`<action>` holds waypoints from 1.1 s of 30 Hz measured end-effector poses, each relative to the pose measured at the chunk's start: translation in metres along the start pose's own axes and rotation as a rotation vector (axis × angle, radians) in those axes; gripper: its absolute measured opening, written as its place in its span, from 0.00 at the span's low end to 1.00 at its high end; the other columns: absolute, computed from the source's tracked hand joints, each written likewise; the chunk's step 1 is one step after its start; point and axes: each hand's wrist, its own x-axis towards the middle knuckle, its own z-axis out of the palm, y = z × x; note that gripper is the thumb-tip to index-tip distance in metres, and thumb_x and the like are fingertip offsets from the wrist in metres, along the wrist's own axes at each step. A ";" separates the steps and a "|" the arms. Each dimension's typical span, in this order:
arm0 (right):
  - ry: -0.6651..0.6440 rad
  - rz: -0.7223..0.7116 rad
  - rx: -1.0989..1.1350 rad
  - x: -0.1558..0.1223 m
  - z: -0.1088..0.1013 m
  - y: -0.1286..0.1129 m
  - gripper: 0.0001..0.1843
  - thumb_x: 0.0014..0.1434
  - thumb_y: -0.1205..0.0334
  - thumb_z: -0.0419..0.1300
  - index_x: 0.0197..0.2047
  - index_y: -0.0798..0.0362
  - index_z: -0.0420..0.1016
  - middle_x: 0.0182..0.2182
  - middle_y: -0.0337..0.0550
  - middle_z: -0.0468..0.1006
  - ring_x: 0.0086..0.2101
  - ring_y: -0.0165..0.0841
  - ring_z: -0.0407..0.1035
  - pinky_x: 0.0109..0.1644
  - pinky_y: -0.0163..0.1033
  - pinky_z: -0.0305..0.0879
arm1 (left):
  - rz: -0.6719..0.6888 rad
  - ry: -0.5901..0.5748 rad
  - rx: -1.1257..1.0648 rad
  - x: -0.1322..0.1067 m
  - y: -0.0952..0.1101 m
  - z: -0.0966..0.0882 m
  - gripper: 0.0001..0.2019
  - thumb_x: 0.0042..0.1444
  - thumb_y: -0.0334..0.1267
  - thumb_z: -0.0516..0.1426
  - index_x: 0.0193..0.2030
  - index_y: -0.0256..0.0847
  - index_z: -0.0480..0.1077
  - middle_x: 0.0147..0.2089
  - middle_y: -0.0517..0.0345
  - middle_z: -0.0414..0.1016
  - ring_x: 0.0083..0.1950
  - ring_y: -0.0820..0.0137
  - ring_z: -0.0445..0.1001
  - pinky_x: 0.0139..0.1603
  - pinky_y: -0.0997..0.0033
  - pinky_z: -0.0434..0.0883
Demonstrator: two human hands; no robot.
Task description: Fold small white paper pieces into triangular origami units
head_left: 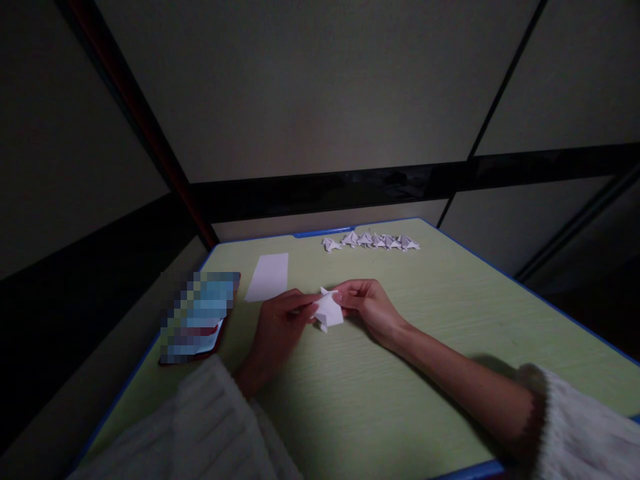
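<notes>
A small piece of white folded paper (329, 311) sits at the middle of the pale green table (450, 333), held between both hands. My left hand (280, 323) pinches its left side with fingers closed. My right hand (367, 303) grips its right edge, fingers curled round it. Both sleeves are white knit. The paper's underside is hidden.
A row of several small folded white paper figures (373, 241) lies along the far edge. A flat white paper sheet (269, 276) rests to the left. A phone (200, 317) with its screen blurred lies near the left, blue-trimmed edge. Dark panelled walls surround the table.
</notes>
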 end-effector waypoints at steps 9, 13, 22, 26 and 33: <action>-0.012 -0.028 0.009 -0.002 0.001 -0.002 0.10 0.34 0.63 0.65 0.21 0.60 0.72 0.15 0.38 0.71 0.18 0.23 0.61 0.24 0.31 0.55 | 0.078 -0.010 0.070 0.001 0.001 -0.002 0.07 0.44 0.30 0.54 0.26 0.40 0.74 0.21 0.62 0.68 0.22 0.76 0.68 0.21 0.79 0.64; -0.049 -0.014 0.034 -0.001 0.000 -0.003 0.08 0.34 0.64 0.64 0.22 0.59 0.73 0.16 0.39 0.72 0.19 0.24 0.62 0.25 0.31 0.56 | 0.108 -0.042 0.094 0.000 -0.001 -0.004 0.08 0.45 0.30 0.54 0.28 0.41 0.74 0.22 0.61 0.68 0.22 0.76 0.68 0.22 0.78 0.64; -0.036 -0.028 0.046 -0.001 -0.001 -0.004 0.07 0.36 0.64 0.63 0.20 0.60 0.73 0.16 0.39 0.71 0.18 0.22 0.62 0.24 0.30 0.56 | 0.228 -0.112 0.171 0.000 -0.005 -0.007 0.10 0.50 0.31 0.51 0.34 0.42 0.73 0.24 0.60 0.67 0.26 0.76 0.67 0.26 0.77 0.62; -0.021 -0.007 0.077 -0.001 0.000 -0.004 0.07 0.35 0.65 0.63 0.20 0.60 0.72 0.16 0.38 0.71 0.18 0.22 0.62 0.24 0.30 0.56 | 0.286 -0.125 0.216 0.000 -0.003 -0.008 0.10 0.50 0.30 0.51 0.34 0.42 0.73 0.25 0.59 0.67 0.26 0.76 0.67 0.27 0.77 0.63; -0.036 0.057 0.125 0.000 0.000 -0.004 0.07 0.33 0.66 0.64 0.19 0.60 0.72 0.17 0.38 0.73 0.19 0.23 0.64 0.26 0.30 0.60 | 0.419 -0.103 0.337 -0.001 0.000 -0.007 0.11 0.49 0.25 0.50 0.33 0.38 0.73 0.26 0.57 0.68 0.27 0.77 0.67 0.27 0.79 0.65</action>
